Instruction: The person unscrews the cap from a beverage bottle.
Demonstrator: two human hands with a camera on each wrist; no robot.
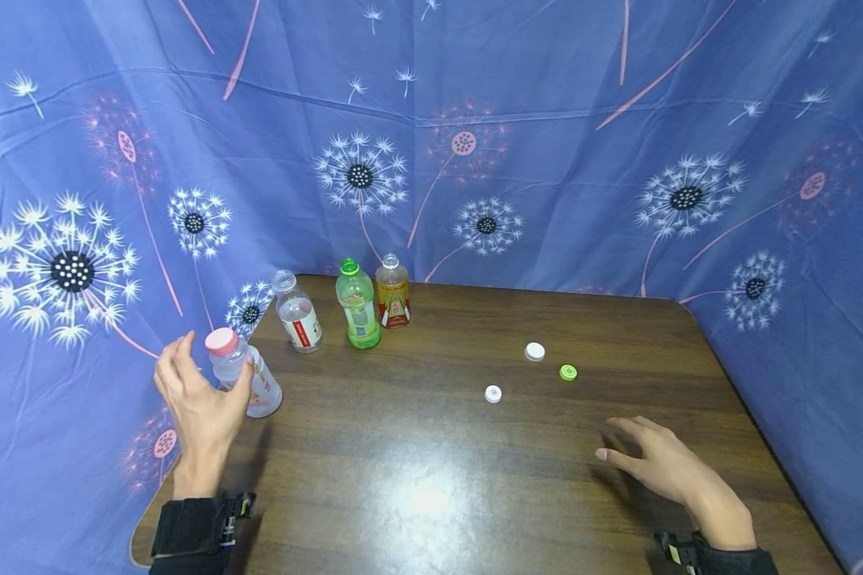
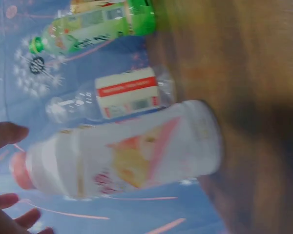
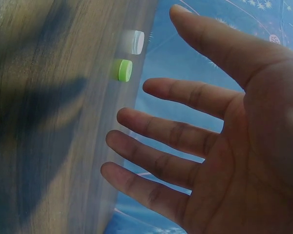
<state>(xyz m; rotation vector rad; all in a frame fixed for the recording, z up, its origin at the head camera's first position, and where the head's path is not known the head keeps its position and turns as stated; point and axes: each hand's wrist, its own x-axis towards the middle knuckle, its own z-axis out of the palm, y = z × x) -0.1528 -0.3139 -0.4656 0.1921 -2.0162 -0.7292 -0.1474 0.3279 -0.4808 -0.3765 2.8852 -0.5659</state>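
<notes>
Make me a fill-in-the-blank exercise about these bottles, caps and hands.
1. The bottle nearest the left hand has a cap coloured ____.
2. On the table lie three loose caps: two white and one ____.
3. The hand nearer these caps is the ____ one.
4. In the head view, ____ bottles are visible.

Missing words: pink; green; right; four.

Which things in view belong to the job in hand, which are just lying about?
Likely the job:
pink-capped bottle, nearest the left hand
red-labelled bottle
green bottle
amber bottle
rear white cap
front white cap
green cap

Likely just setting:
table, as support
patterned cloth, as backdrop
No obvious strays.
</notes>
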